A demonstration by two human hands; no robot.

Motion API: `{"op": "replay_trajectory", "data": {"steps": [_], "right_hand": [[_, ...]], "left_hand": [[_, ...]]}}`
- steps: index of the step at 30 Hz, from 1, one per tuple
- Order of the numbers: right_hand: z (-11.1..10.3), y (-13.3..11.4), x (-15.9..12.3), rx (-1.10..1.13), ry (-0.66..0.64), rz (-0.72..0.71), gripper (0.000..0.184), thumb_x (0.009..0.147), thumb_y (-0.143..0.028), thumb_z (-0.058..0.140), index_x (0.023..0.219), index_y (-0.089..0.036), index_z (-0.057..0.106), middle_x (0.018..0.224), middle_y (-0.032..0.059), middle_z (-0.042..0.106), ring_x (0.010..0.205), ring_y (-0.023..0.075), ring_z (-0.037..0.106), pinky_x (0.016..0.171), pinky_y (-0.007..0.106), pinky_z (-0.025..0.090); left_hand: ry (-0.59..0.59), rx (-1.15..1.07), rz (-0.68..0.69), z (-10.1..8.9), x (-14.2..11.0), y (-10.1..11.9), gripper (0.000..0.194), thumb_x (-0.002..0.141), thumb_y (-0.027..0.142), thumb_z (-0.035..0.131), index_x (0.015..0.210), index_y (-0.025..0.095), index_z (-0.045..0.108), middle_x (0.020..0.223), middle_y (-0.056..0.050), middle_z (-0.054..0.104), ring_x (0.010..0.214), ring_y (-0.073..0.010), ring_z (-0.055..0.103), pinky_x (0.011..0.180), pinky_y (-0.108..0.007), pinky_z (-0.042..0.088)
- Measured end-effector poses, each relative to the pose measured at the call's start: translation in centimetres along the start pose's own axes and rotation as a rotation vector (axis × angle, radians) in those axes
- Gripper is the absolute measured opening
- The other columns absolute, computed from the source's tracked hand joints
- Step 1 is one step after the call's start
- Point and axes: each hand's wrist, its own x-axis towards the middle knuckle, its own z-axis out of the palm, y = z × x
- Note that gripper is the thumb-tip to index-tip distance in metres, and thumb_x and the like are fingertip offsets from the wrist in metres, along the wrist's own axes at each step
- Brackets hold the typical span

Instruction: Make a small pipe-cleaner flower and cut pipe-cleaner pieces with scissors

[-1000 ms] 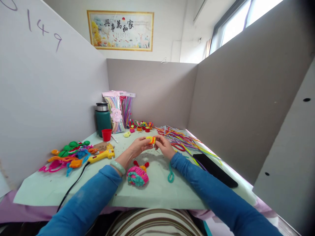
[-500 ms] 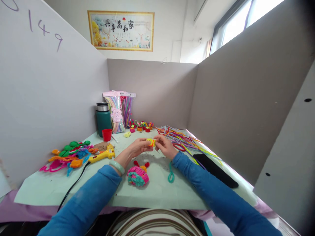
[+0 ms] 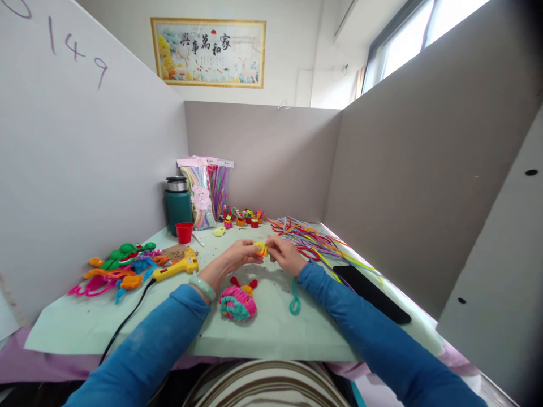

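A small yellow and orange pipe-cleaner piece (image 3: 261, 249) is held up over the middle of the table. My left hand (image 3: 242, 254) pinches it from the left. On its other side the closed fingertips of my right hand (image 3: 285, 254) grip its right edge; the fingers partly cover it. Below the hands, on the table, lies a pink and teal pipe-cleaner figure (image 3: 238, 302) with red and orange bits at its top. A looped teal pipe cleaner (image 3: 294, 302) rests under my right wrist.
To the left are a yellow glue gun (image 3: 176, 268) with a black cord and a pile of coloured pipe-cleaner shapes (image 3: 123, 265). A red cup (image 3: 184, 232) and green bottle (image 3: 178, 206) stand behind. Loose pipe cleaners (image 3: 314, 240) and a black slab (image 3: 373, 294) lie right.
The yellow and orange piece has turned slightly between my fingers and shows less of its face. My right fingers have shifted a little over its edge. Everything else stays put.
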Motion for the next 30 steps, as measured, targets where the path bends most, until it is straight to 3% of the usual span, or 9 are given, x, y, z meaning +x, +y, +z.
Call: {"op": "replay_trajectory", "data": {"steps": [7,12,16,24,30], "right_hand": [[0.3,0.1,0.0,-0.190,0.022,-0.062,0.007,0.088,-0.018,0.044,0.086,-0.019,0.051,0.064,-0.0008,0.054,0.058,0.0133,0.051,0.060,0.025,0.041],[0.8,0.3,-0.1,-0.236,0.061,-0.104,0.010,0.089,-0.020,0.043,0.089,-0.019,0.052,0.072,0.0025,0.058,0.065,0.0148,0.053,0.064,0.026,0.042],[1.0,0.7,-0.1,-0.225,0.056,-0.077,0.008,0.088,-0.020,0.045,0.091,-0.020,0.053,0.070,0.0010,0.057,0.062,0.0141,0.053,0.063,0.026,0.041],[1.5,1.5,-0.2,-0.031,0.087,0.074,0.020,0.089,-0.026,0.046,0.108,-0.020,0.046,0.071,-0.0039,0.053,0.054,0.0096,0.053,0.059,0.024,0.043],[1.4,1.6,0.0,-0.036,0.117,0.089,0.027,0.087,-0.031,0.052,0.111,-0.018,0.049,0.077,0.0001,0.056,0.063,0.0113,0.054,0.059,0.025,0.046]], "left_hand": [[-0.016,0.002,-0.032,0.2,-0.3,0.2,0.033,0.056,0.021,0.083,0.074,0.012,0.057,0.064,-0.004,0.063,0.062,-0.0179,0.066,0.071,-0.037,0.055],[-0.059,-0.004,-0.043,0.2,-0.5,0.4,0.029,0.057,0.020,0.082,0.074,0.011,0.060,0.065,-0.004,0.063,0.062,-0.0173,0.066,0.070,-0.036,0.055],[-0.019,0.064,-0.053,0.2,-0.4,0.3,0.027,0.057,0.019,0.081,0.072,0.011,0.060,0.065,-0.006,0.065,0.059,-0.0168,0.066,0.067,-0.034,0.055],[0.044,0.159,0.087,0.7,-0.1,0.3,0.029,0.058,0.022,0.080,0.079,0.009,0.064,0.068,-0.005,0.067,0.056,-0.0150,0.064,0.066,-0.032,0.054],[-0.032,0.153,0.195,1.0,-0.4,0.7,0.030,0.061,0.023,0.079,0.085,0.010,0.067,0.078,-0.006,0.069,0.069,-0.0153,0.065,0.072,-0.032,0.053]]}}
